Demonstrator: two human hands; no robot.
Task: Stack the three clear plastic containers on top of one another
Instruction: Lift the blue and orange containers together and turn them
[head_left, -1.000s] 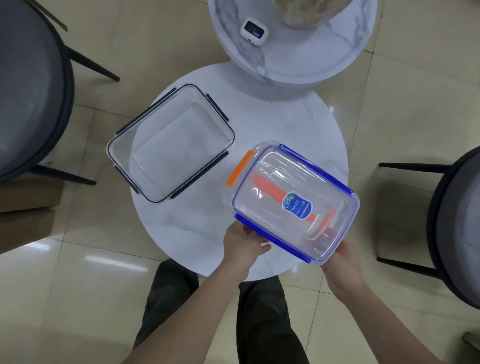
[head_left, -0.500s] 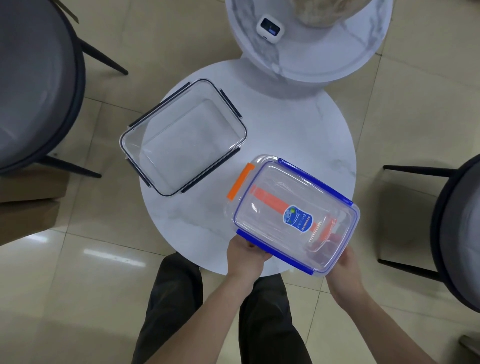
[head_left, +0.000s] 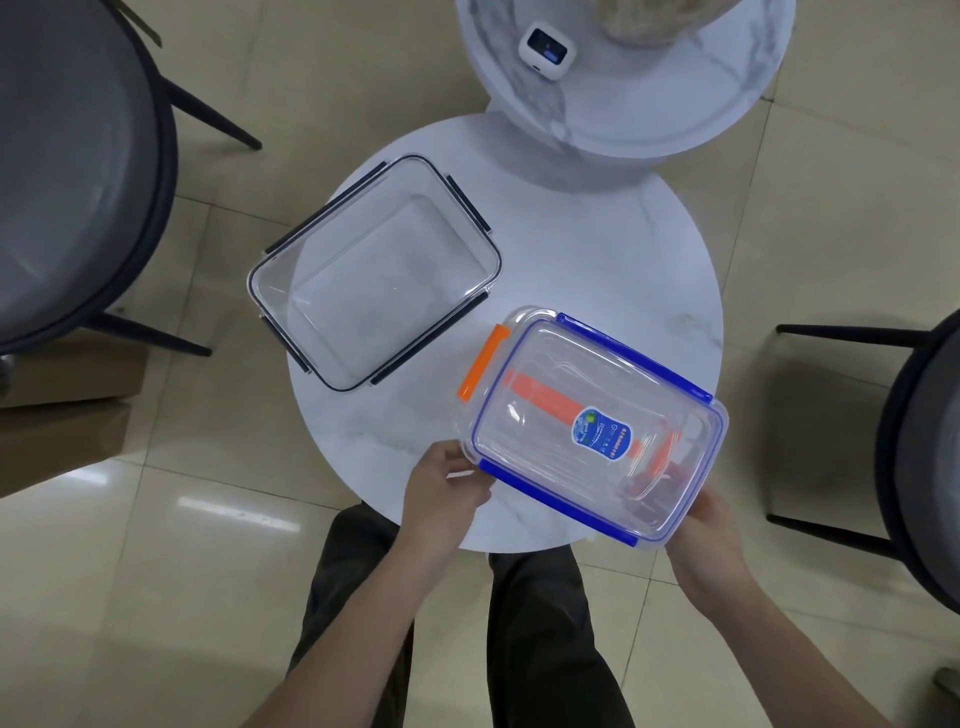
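Lowered slightly toward lower right of frame: blue-latched container (head_left: 592, 426), clamped in left grip (head_left: 444, 499) and right grip (head_left: 709, 540); black-latched container (head_left: 374, 270) upper left on counter (head_left: 597, 249).

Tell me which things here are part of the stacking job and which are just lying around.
Part of the job:
blue-clipped container, held by the left hand and right hand
orange-clipped container under it
black-clipped container

Just lying around:
small white device on the upper table
two chairs

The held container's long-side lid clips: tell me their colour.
Blue, on the held container; one short-end clip is orange. The head view shows them clearly.
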